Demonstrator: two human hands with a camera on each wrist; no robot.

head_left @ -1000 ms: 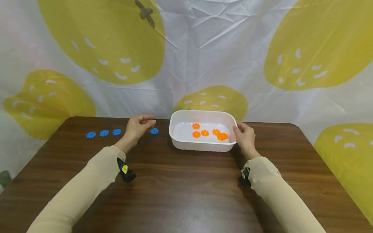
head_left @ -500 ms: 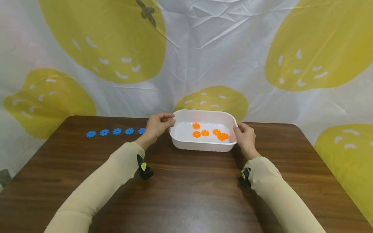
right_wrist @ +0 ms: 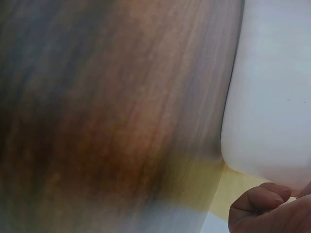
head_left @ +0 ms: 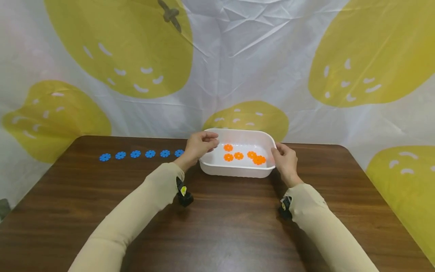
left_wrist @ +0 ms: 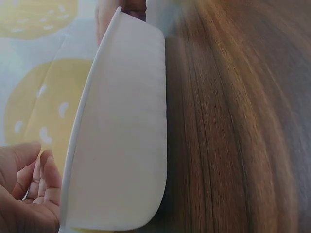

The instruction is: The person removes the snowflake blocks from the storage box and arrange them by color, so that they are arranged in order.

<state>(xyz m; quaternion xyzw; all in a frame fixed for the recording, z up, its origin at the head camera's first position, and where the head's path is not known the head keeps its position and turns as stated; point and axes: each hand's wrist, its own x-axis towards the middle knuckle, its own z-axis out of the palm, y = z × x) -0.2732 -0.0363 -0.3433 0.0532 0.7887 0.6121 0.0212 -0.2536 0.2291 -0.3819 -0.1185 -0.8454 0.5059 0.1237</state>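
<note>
A white plastic basin (head_left: 236, 171) stands near the back edge of the table. Several orange notched plastic discs (head_left: 228, 157) lie on its floor, two of them overlapping at the right. My right hand (head_left: 286, 160) pinches the basin's right rim, thumb inside. In the right wrist view its curled fingers (right_wrist: 262, 199) show under the basin's end. Over the basin's left end hovers my left hand (head_left: 198, 145), fingers loosely bent, thumb and forefinger close together. The left wrist view shows nothing between those fingertips (left_wrist: 31, 148). Left of this hand, several blue notched discs (head_left: 135, 153) lie in a row.
The dark wooden table (head_left: 217, 226) has rounded back corners. A white cloth with yellow fruit prints (head_left: 251, 75) hangs right behind it. Black wrist cameras (head_left: 185, 196) sit below both hands, over the tabletop.
My left hand has moved right, from above the row of blue discs to over the basin's left end, uncovering discs it hid. My right hand stays on the rim.
</note>
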